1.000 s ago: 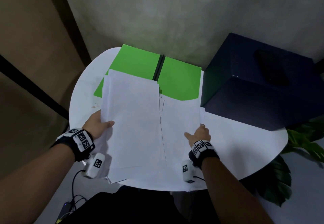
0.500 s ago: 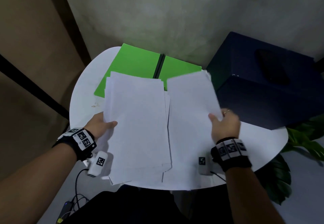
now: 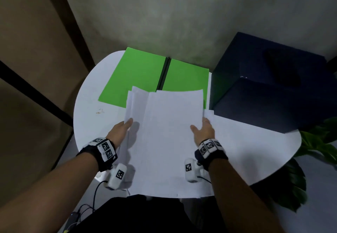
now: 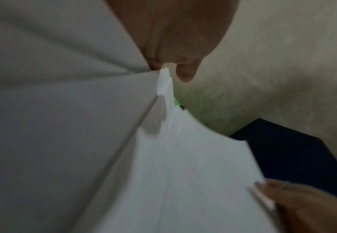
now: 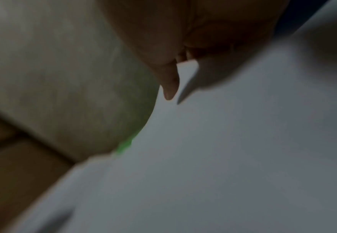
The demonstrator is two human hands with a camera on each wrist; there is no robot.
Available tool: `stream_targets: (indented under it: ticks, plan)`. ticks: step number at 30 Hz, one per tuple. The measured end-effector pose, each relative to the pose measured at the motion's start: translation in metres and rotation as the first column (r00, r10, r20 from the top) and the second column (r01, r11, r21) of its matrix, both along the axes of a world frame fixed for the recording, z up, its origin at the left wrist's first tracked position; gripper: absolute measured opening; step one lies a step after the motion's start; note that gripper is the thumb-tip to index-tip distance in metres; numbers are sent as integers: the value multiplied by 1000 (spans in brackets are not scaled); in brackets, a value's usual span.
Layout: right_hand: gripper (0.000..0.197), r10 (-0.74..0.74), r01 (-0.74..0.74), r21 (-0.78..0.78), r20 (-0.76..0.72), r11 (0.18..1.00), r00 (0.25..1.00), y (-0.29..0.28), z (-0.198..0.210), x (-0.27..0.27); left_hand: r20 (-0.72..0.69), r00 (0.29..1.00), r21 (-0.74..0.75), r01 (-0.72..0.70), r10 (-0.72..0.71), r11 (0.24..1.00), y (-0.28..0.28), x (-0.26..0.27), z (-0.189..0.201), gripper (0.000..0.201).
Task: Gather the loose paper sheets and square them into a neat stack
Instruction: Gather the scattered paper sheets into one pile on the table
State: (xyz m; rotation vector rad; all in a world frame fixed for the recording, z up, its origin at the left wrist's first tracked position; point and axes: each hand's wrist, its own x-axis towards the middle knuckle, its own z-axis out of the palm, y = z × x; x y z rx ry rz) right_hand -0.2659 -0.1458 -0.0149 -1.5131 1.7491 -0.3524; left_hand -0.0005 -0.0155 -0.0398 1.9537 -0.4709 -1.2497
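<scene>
On the left, the left hand (image 3: 120,132) holds the left edge of the paper sheets (image 3: 167,138), with the thumb on top and the fingers below, as the left wrist view shows. The sheets are above the near part of the round white table (image 3: 255,150), and they partly cover the open green folder (image 3: 138,76) behind them. At the left side several sheet edges stick out in steps, so the pile is not yet even.

In the middle, the top sheet bends upward a little at its far edge. I judge that the paper is light, thin and soft, and that the sheets slide easily on each other. A loose grip at the two long sides seems best, so the sheets can fall level when the bottom edge is tapped on the table. A hard pinch could crease them.

On the right, the right hand (image 3: 204,132) grips the right edge of the sheets, thumb on top, fingers under. Further right a dark blue box (image 3: 269,96) stands on the table, near the sheets but not touching them.
</scene>
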Motion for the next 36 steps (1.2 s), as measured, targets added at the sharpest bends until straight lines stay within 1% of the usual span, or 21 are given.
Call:
stream_targets:
  ticks: [1, 2, 3, 4, 5, 6, 8, 9, 13, 15, 17, 22, 23, 24, 26, 27, 28, 30, 32, 34, 36]
  plan:
    - [56, 90, -86, 54, -58, 995, 994, 8, -11, 9, 11, 1000, 24, 5, -5, 1000, -1, 0, -1, 72]
    - [54, 169, -163, 79, -81, 983, 982, 16, -21, 15, 60, 997, 38, 54, -56, 998, -2, -1, -3, 71]
    - [53, 216, -208, 89, -93, 974, 972, 23, -27, 17, 146, 980, 65, 128, -136, 990, -2, -2, -4, 61]
    - [55, 215, -206, 82, -124, 975, 969, 26, -31, 16, 240, 950, 93, 182, -199, 979, -2, -4, -6, 51]
    - [60, 162, -149, 79, -191, 986, 968, 26, -34, 9, 321, 916, 116, 212, -239, 970, -2, -4, -8, 46]
    - [66, 88, -68, 81, -278, 994, 956, 25, -37, -1, 360, 898, 121, 223, -252, 967, -2, -4, -10, 45]
    - [77, -23, 84, 132, -410, 988, 912, 26, -39, -22, 366, 897, 98, 226, -247, 969, 0, -3, -12, 46]
    - [81, -40, 116, 156, -421, 981, 906, 28, -42, -28, 364, 898, 88, 232, -248, 969, 1, -3, -11, 47]
    - [94, -72, 116, 150, -269, 982, 960, 30, -48, -27, 382, 888, 68, 251, -257, 966, 2, -2, -13, 48]
    - [92, -136, 169, 155, -200, 973, 970, 27, -43, -25, 379, 888, 67, 255, -261, 965, 3, 0, -14, 48]
    - [82, -185, 213, 181, -163, 960, 969, 24, -33, -24, 368, 891, 74, 258, -267, 963, 4, 1, -14, 48]
    - [50, -146, 170, 146, -164, 975, 976, 17, -24, -26, 397, 884, 54, 245, -246, 968, 6, 5, -8, 46]
    - [51, -141, 165, 148, -161, 975, 977, 16, -23, -27, 396, 885, 59, 243, -246, 968, 7, 8, -7, 46]
    - [58, -136, 161, 168, -153, 973, 979, 14, -26, -28, 390, 886, 65, 244, -250, 967, 8, 11, -6, 45]
    - [77, -115, 146, 229, -144, 962, 983, 15, -31, -29, 360, 896, 71, 252, -261, 965, 10, 13, -3, 42]
    - [82, -105, 136, 249, -135, 959, 985, 15, -32, -28, 350, 898, 76, 256, -266, 964, 10, 11, -3, 41]
    - [80, -108, 135, 249, -119, 959, 987, 15, -33, -28, 350, 898, 77, 256, -267, 963, 9, 10, -2, 41]
    - [66, -123, 136, 159, -92, 978, 988, 13, -24, -27, 363, 895, 71, 249, -257, 966, 7, 9, 0, 41]
    - [50, -112, 110, -25, -93, 994, 989, 7, 1, -31, 383, 894, 60, 228, -233, 972, 6, 13, 0, 42]
    - [37, -103, 79, -211, -106, 974, 989, -2, 37, -40, 383, 899, 61, 206, -213, 977, 8, 20, -2, 45]
    - [29, -134, 112, -359, -36, 926, 990, -13, 77, -50, 375, 902, 80, 198, -213, 977, 11, 25, -4, 47]
